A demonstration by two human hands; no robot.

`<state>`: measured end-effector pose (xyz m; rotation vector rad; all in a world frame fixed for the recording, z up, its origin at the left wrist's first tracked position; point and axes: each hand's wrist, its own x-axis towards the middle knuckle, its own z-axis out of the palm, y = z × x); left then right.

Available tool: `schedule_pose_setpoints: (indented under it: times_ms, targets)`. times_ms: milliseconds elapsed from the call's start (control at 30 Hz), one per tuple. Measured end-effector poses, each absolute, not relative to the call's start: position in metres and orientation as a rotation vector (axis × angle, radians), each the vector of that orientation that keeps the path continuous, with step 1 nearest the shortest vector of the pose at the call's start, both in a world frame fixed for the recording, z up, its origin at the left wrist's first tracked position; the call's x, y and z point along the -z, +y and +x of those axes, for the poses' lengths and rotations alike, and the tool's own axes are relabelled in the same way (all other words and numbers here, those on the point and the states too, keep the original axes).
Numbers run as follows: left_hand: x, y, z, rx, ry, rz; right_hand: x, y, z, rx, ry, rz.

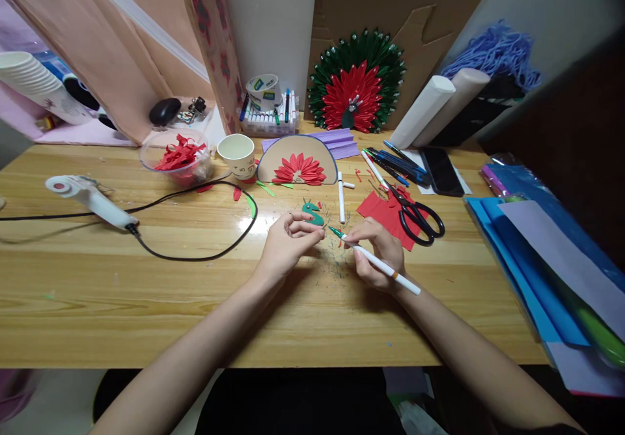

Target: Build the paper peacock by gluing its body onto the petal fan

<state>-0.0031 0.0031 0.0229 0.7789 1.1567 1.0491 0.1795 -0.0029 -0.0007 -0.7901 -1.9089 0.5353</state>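
My right hand [375, 252] is closed round a white marker [381, 264] with a green tip pointing left toward the table. My left hand [288, 239] rests on the wooden table [146, 292], fingers curled, pinching the lower edge of a small teal bird-shaped paper cutout [312, 212]. The marker tip sits just right of that cutout. Beyond the hands stands a half-round card with red paper petals [297, 163].
Black scissors [416, 215] lie on red paper to the right. A white glue gun [90, 199] with a black looped cord lies left. A paper cup [237, 155], a bowl of red scraps [176, 156], a marker box [269, 117], a red-green fan decoration [359, 90], a phone [442, 171] and coloured paper sheets [547, 272] surround.
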Motion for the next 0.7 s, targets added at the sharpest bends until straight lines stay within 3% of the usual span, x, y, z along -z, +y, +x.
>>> schedule_pose_setpoints:
  times_ms: [700]
  targets:
    - [-0.0198,0.0032,-0.003,-1.037,1.142,0.799,-0.0034,-0.0024,0.1781,-0.565,-1.95,-0.89]
